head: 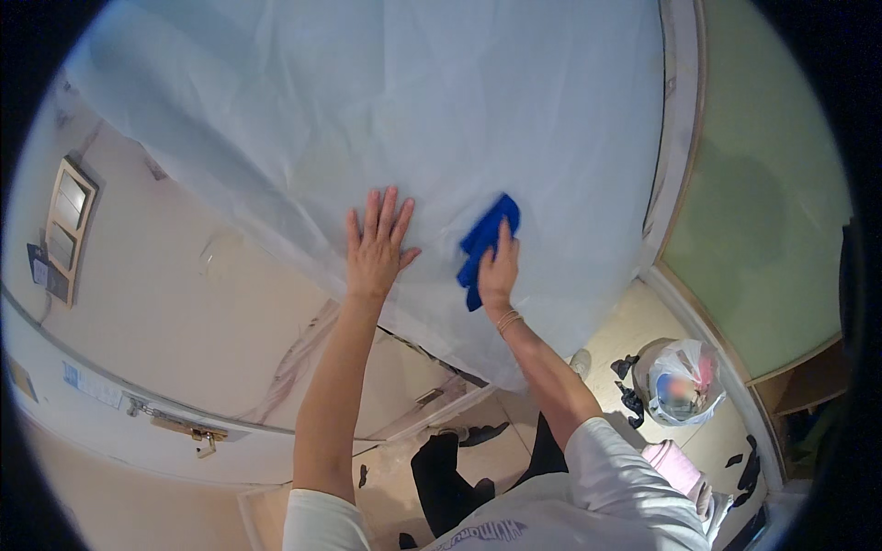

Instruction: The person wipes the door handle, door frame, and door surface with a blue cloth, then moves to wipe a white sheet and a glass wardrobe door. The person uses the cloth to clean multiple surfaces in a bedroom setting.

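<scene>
A large pale, translucent sheet (pixel 448 110) with creases spreads over the upright surface before me. My left hand (pixel 377 248) lies flat on it, fingers spread, with nothing in it. To its right, my right hand (pixel 499 272) holds a crumpled blue cloth (pixel 486 237) against the sheet; the cloth is slightly blurred. The sheet's lower left edge runs slantwise over a marble-patterned panel (pixel 255 317), and its bottom corner hangs near my right forearm.
A lined waste bin (pixel 679 386) stands on the floor at the right, with black scraps (pixel 630 403) and a pink cloth (pixel 675 468) close by. A green panel (pixel 758 200) is at the right. A door with a brass-coloured latch (pixel 189 430) is at the lower left.
</scene>
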Demonstrator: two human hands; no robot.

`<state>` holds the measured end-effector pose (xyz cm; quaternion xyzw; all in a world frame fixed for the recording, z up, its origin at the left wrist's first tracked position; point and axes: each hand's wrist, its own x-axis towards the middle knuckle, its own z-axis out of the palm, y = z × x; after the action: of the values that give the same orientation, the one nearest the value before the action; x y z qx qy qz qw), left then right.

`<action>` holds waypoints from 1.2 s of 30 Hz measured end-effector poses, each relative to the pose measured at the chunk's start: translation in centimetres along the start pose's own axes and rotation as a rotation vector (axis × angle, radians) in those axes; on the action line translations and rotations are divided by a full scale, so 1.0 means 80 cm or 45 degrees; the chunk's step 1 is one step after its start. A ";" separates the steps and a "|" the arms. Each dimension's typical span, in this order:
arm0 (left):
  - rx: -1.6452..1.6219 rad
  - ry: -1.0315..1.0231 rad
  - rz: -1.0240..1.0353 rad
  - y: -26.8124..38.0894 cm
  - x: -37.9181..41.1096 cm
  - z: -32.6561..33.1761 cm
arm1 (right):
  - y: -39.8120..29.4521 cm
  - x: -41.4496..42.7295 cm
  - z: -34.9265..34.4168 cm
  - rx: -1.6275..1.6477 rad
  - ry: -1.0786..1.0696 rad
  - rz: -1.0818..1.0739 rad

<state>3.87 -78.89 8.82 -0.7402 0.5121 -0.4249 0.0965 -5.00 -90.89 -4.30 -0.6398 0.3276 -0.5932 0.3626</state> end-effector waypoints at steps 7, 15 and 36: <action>-0.203 0.004 -0.082 -0.021 -0.019 0.014 | -0.165 0.033 0.020 0.243 -0.163 -0.811; 0.077 -0.088 -0.018 0.000 -0.001 -0.011 | -0.061 0.094 -0.006 -0.152 0.031 -0.287; -0.224 0.050 -0.082 0.002 0.006 -0.014 | -0.056 0.091 0.011 -0.054 -0.043 -0.332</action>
<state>2.98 -79.03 9.68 -0.7535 0.5251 -0.3955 0.0073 -3.56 -94.62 3.29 -0.6943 0.2479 -0.6175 0.2742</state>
